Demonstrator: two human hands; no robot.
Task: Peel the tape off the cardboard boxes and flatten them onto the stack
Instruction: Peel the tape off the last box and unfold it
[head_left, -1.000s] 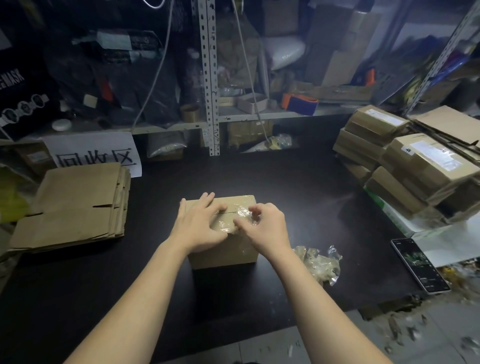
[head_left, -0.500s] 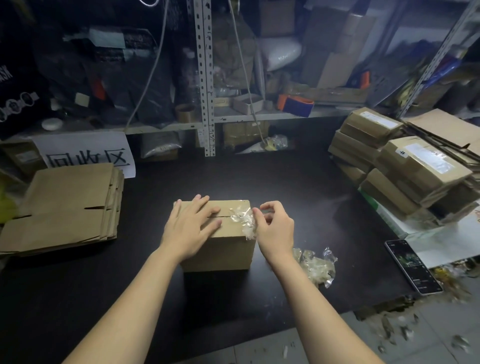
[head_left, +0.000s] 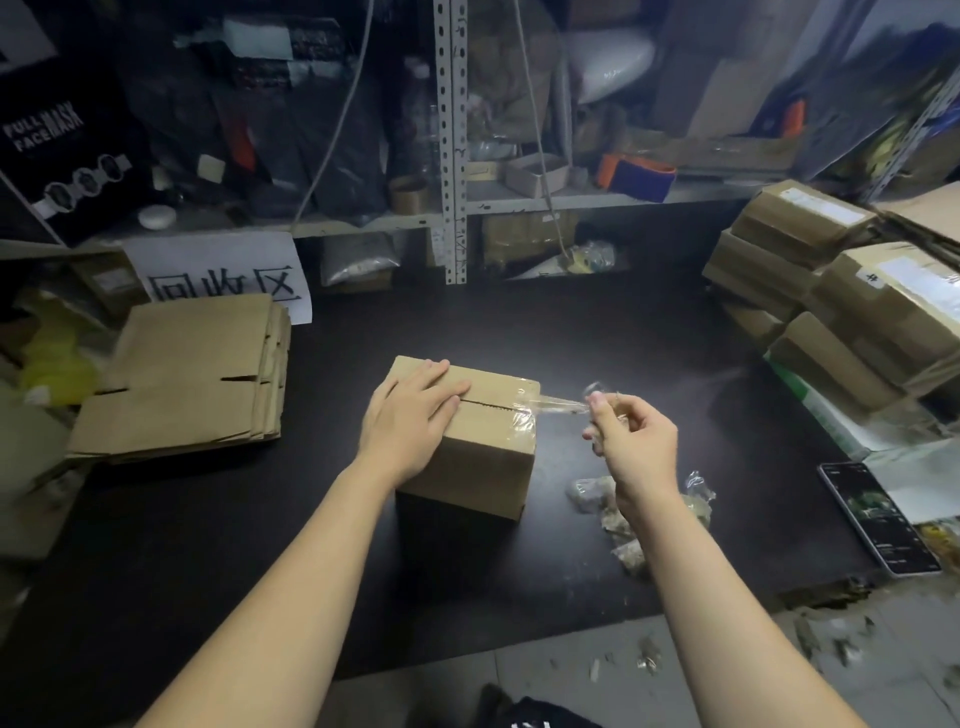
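Note:
A small brown cardboard box (head_left: 483, 457) stands in the middle of the black table (head_left: 597, 332). My left hand (head_left: 410, 415) lies flat on the left half of its top, fingers straight. A strip of clear tape (head_left: 558, 404) stretches from the box's top right edge out to the right. My right hand (head_left: 631, 441) pinches the crumpled end of that strip, held just right of the box and above the table. The top seam shows bare beside my left fingers. A stack of flattened boxes (head_left: 187, 379) lies at the table's left.
Crumpled tape scraps (head_left: 623, 519) lie on the table under my right wrist. A phone (head_left: 878, 517) rests near the right edge. Taped boxes (head_left: 831, 291) are piled at the right. Metal shelving (head_left: 452, 140) full of clutter stands behind, with a paper sign (head_left: 223, 280).
My right hand has pulled away to the right, drawing the tape off the box top into a stretched strip. My left hand stays pressed on the box.

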